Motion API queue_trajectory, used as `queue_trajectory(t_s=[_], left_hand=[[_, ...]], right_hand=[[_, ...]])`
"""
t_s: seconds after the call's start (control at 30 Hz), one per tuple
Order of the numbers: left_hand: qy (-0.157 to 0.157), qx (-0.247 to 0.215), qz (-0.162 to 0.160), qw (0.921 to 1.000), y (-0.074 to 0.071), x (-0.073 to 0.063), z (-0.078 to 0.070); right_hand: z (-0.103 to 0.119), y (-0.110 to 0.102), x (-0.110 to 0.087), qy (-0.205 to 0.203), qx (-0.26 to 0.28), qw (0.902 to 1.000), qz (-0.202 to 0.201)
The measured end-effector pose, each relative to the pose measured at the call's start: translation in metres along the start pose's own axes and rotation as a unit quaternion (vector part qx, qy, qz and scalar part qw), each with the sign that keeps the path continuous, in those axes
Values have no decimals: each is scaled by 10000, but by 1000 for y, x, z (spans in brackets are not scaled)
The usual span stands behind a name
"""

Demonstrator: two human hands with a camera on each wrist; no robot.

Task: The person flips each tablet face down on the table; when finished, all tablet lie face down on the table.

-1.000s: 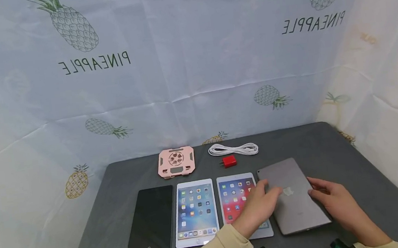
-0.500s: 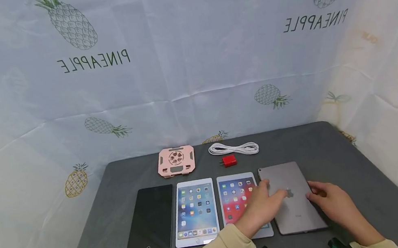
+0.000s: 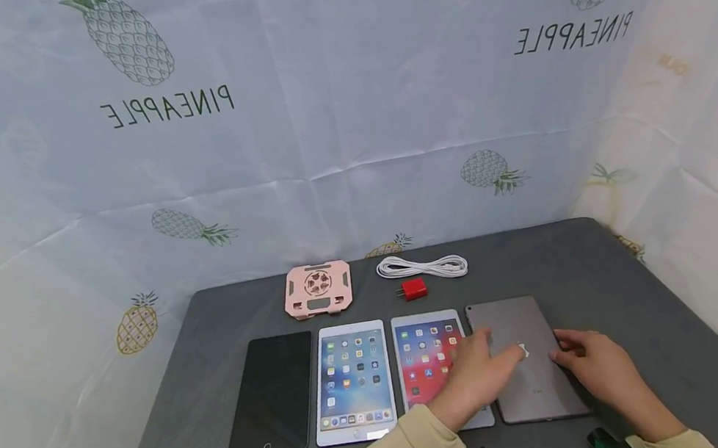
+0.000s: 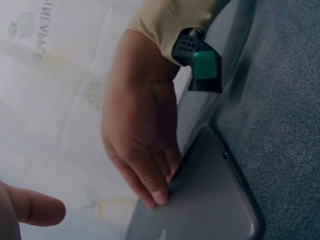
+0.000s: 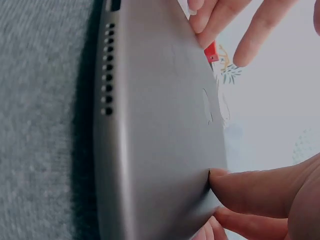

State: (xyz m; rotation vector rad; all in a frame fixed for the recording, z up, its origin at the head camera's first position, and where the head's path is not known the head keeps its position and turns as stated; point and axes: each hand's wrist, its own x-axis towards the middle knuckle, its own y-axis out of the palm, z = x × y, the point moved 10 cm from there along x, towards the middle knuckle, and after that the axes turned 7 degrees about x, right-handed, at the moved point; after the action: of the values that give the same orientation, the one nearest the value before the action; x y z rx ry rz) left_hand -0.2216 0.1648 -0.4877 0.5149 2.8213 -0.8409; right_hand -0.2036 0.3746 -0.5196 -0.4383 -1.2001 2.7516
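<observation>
A grey tablet (image 3: 537, 388) lies back side up at the right end of a row of tablets, its logo showing. My right hand (image 3: 601, 366) pinches its right edge, thumb on the back and fingertips at the rim; the right wrist view shows this thumb pressing the grey back (image 5: 155, 130). Over the tablet's left side reaches my left hand (image 3: 479, 373), fingertips at the left edge and thumb spread out above the back. Under the left hand, a white-framed tablet (image 3: 417, 387) with a red and blue lit screen is partly hidden.
Left of these lie a white-framed tablet (image 3: 353, 383) with a lit screen and a black-framed tablet (image 3: 271, 396) with a dark one. Behind the row sit a pink slotted stand (image 3: 318, 289), a coiled white cable (image 3: 422, 267) and a red plug adapter (image 3: 414, 289). A pineapple-print cloth (image 3: 347, 122) hangs behind.
The grey tablet has turned from a slant to nearly in line with the row, its lower right corner swinging left. Both hands have shifted slightly with it.
</observation>
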Motion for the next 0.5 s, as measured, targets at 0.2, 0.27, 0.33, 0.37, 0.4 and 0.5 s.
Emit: queue_trajectory(t_s=[0.2, 0.27, 0.33, 0.37, 0.4, 0.5], left_hand=[[-1, 124, 54, 9999, 3, -2, 0], [27, 147, 86, 9999, 3, -2, -1], [36, 168, 136, 9998, 4, -2, -2], [52, 178, 159, 9997, 5, -2, -2], [69, 186, 175, 9996, 5, -2, -2], [123, 177, 218, 9995, 7, -2, -2]], right_hand=[[0, 2, 1, 104, -15, 9999, 110], [1, 1, 1, 137, -12, 9998, 117], [1, 1, 1, 176, -7, 9998, 110], [1, 1, 1, 176, -13, 9998, 91], [2, 1, 1, 175, -3, 9998, 78], [5, -1, 0, 73, 30, 10000, 3]])
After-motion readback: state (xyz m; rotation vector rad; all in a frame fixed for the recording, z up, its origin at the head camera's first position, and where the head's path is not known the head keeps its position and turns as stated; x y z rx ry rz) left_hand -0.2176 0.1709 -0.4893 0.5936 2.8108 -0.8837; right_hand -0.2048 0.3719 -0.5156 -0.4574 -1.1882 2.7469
